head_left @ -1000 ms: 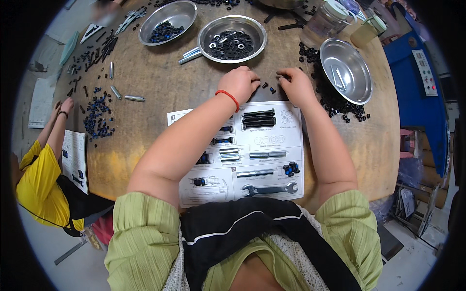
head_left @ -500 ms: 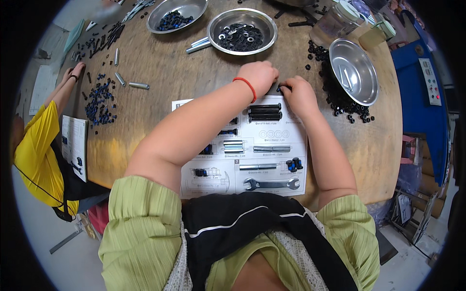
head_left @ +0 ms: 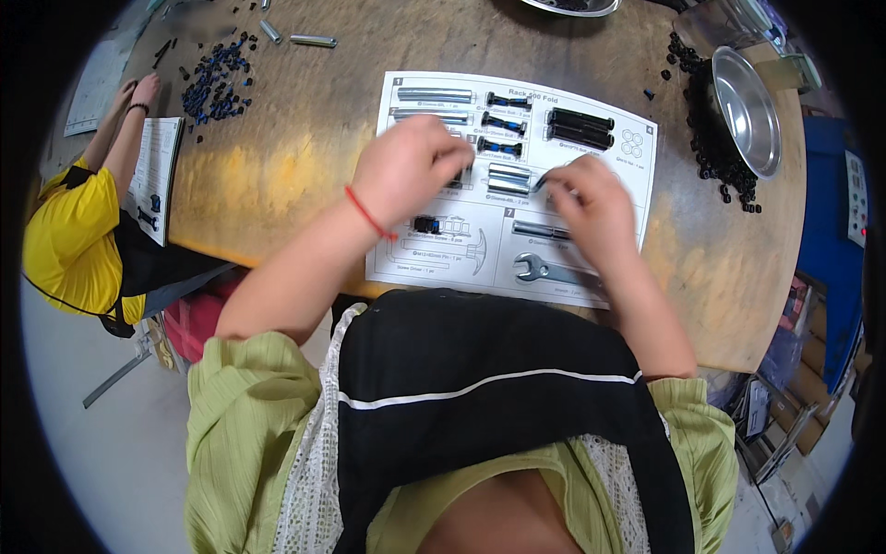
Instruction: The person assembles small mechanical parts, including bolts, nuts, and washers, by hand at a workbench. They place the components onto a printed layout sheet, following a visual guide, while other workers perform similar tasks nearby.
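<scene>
A white printed parts sheet (head_left: 443,268) lies on the table, with real hardware set on its drawings. My left hand (head_left: 411,166), with a red cord at the wrist, hovers over its left half, fingers curled and blurred, near dark bolts partly hidden beneath. My right hand (head_left: 598,198) is pinched over the middle, a small dark part just at its fingertips, too blurred to name. Between the hands lie short silver sleeves (head_left: 509,178). Long black bolts (head_left: 580,128) and blue-banded bolts (head_left: 503,123) sit farther up the sheet. A wrench (head_left: 549,270) lies below my right hand.
At right, a metal bowl (head_left: 748,111) stands tilted among many black nuts (head_left: 724,175). Loose blue-black bolts (head_left: 217,83) are scattered at left. Beyond them, a co-worker in a yellow shirt (head_left: 69,226) has a hand on the table. Another bowl (head_left: 572,7) shows at the far edge.
Both hands have come back from beyond the sheet's far edge to over its middle. The view has tilted toward me, so the far bowls have mostly left the picture.
</scene>
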{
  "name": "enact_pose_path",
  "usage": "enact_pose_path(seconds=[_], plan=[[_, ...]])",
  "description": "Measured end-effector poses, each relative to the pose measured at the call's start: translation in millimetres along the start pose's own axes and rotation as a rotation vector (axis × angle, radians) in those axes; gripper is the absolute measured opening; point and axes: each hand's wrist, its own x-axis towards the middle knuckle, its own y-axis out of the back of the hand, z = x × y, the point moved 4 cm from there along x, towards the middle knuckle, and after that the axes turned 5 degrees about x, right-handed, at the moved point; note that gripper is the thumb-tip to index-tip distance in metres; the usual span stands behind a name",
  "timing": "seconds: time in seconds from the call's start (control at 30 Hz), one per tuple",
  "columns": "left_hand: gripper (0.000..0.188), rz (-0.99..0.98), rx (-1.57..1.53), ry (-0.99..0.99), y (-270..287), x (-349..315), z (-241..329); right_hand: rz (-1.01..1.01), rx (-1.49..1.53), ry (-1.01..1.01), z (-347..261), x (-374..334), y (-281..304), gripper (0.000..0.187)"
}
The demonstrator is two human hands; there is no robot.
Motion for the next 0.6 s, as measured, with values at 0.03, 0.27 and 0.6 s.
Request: enact_pose_path(seconds=[0.03, 0.27, 0.6], plan=[[0.014, -0.023, -0.017, -0.013, -4, -19, 1, -0.053, -0.025, 0.058, -9, -9, -15, 0.009], [0.006, 0.002, 0.162, -0.012, -28, -67, 6, -0.172, -0.214, 0.226, -40, -20, -86, 0.003], [0.018, 0.158, -0.066, -0.107, -22, -83, 7, -0.095, -0.194, 0.13, -50, -35, -81, 0.01]])
